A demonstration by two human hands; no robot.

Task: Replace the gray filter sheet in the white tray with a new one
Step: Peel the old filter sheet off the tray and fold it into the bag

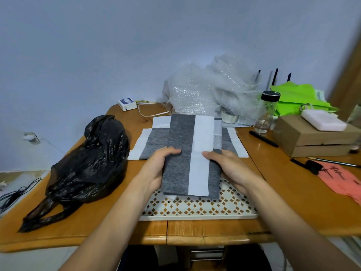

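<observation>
Both hands hold a folded gray filter sheet [179, 153] with a white stripe, lifted above the white tray [197, 217], whose perforated bottom shows a diamond pattern. My left hand [158, 169] grips the sheet's left edge, thumb on top. My right hand [228, 167] grips the right edge, thumb on the white stripe. Behind it, more gray and white filter sheets [152, 145] lie flat on the table, partly hidden by the held one.
A black plastic bag [91, 163] lies at the left. Bubble wrap [211, 89], a tape roll [228, 116] and a glass bottle [266, 112] stand at the back. A cardboard box [310, 139], a black pen [263, 138] and pink paper [340, 178] are at the right.
</observation>
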